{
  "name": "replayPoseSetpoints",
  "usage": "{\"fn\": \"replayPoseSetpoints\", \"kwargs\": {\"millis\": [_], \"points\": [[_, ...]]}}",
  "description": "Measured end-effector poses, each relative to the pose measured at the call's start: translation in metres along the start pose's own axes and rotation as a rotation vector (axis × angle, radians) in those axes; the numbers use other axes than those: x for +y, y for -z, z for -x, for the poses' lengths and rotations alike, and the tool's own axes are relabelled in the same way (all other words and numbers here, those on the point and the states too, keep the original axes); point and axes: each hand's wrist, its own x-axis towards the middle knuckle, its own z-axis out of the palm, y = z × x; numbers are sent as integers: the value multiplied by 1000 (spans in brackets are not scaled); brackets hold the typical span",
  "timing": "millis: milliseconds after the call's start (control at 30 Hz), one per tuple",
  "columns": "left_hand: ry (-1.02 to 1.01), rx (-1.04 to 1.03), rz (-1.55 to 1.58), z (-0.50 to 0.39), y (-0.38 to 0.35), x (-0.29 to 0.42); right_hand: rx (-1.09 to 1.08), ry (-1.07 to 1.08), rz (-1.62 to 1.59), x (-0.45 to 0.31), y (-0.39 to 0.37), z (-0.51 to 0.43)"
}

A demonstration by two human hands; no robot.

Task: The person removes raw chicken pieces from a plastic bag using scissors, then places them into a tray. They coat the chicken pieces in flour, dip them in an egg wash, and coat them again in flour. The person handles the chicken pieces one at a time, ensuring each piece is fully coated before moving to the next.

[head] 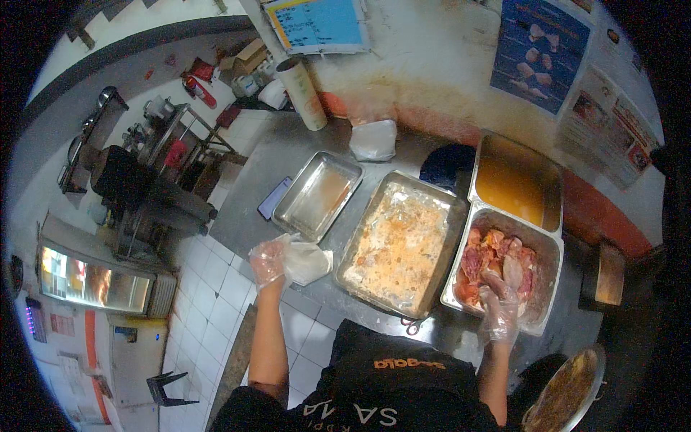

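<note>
My right hand [499, 310], in a clear plastic glove, reaches into a deep steel pan and touches the raw meat pieces [494, 251] there; whether its fingers grip one cannot be told. My left hand [270, 259], gloved likewise, is raised at the table's front left edge, touching or just beside a white plastic bag [307, 263]. Between my hands lies a large steel tray [345, 270] spread with pale, crumbly flour. Farther left rests a smaller, shallow steel tray [318, 194] with a little residue in it. Behind the meat stands a pan of orange-brown liquid [515, 186].
A phone [274, 198] lies left of the small tray. Against the wall are a plastic-wrapped stack [373, 140] and an upright roll [302, 94]. Red-handled scissors [410, 326] lie at the front edge. A round pan [567, 391] stands at lower right. Another person [146, 189] is far left.
</note>
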Motion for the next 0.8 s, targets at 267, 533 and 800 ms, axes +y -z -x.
{"fn": "replayPoseSetpoints", "kwargs": {"millis": [267, 533, 800], "points": [[-688, 233, -386, 19, 10, 17, -355, 88, 220, 11, -57, 0], [-911, 19, -35, 3, 92, 129, -851, -29, 68, 13, -141, -15], [-943, -350, 608, 8, 59, 269, -799, -811, -1060, 148, -174, -11]]}}
